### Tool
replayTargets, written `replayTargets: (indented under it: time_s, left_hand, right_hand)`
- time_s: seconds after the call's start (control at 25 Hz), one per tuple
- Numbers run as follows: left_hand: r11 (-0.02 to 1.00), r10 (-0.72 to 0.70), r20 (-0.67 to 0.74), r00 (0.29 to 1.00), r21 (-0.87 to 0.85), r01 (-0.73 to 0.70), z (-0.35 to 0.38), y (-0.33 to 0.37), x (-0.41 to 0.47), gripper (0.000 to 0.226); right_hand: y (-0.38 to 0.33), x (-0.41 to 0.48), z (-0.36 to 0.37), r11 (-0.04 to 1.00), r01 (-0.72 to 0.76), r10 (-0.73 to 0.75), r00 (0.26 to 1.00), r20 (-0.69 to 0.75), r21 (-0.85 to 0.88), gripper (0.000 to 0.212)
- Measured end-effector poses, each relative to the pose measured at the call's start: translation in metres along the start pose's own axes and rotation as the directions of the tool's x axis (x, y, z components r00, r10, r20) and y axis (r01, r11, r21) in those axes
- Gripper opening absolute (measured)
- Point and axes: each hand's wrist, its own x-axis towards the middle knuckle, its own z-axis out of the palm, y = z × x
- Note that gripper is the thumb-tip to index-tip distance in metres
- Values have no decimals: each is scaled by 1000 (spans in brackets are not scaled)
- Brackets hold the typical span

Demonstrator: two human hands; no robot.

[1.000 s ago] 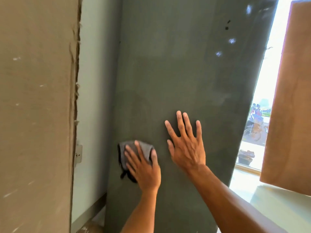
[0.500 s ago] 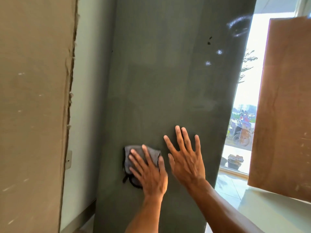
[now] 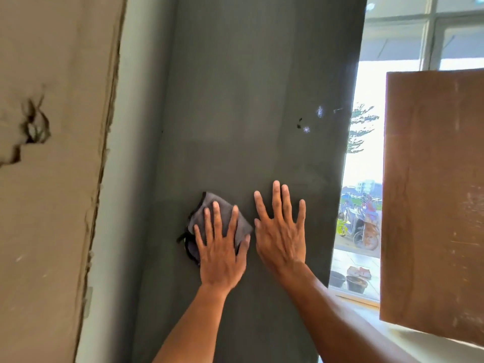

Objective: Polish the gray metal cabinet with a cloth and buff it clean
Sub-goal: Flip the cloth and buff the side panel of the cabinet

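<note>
The tall gray metal cabinet (image 3: 248, 100) fills the middle of the view, its flat side facing me. My left hand (image 3: 221, 247) lies flat, fingers spread, pressing a folded gray cloth (image 3: 207, 208) with a dark edge against the panel. My right hand (image 3: 281, 229) rests open and flat on the bare metal just right of the cloth, fingers apart, holding nothing. A few dark specks (image 3: 299, 123) and bright glints mark the panel's upper right.
A torn cardboard sheet (image 3: 52, 179) stands close on the left, with a pale wall strip (image 3: 123, 179) behind it. A brown board (image 3: 432, 192) leans at the right before a bright window (image 3: 364, 179). Motorbikes and pots show outside.
My left hand has slid the cloth right and slightly up, so it now sits close beside my right hand. The view has tilted upward.
</note>
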Motion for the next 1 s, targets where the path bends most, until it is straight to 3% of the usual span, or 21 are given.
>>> replayTargets:
  time_s: [0.16, 0.36, 0.6, 0.84, 1.0]
  left_hand:
    - [993, 104, 36, 994, 51, -105, 24, -9, -84, 76]
    - [996, 67, -15, 998, 59, -66, 30, 1, -72, 91]
    - [996, 72, -24, 997, -46, -73, -1, 47, 12, 73]
    - [994, 41, -113, 993, -98, -52, -40, 95, 134, 74]
    - [993, 104, -195, 975, -36, -113, -67, 112, 231, 83]
  right_hand:
    - [-12, -53, 25, 998, 57, -57, 998, -7, -4, 64]
    - [3, -60, 31, 991, 131, -132, 991, -29, -30, 61]
    - [19, 11, -5, 1000, -13, 11, 998, -68, -19, 61]
    - [58, 131, -52, 1000, -18, 18, 987, -160, 1, 58]
    - [87, 241, -91, 997, 71, -72, 974, -214, -13, 58]
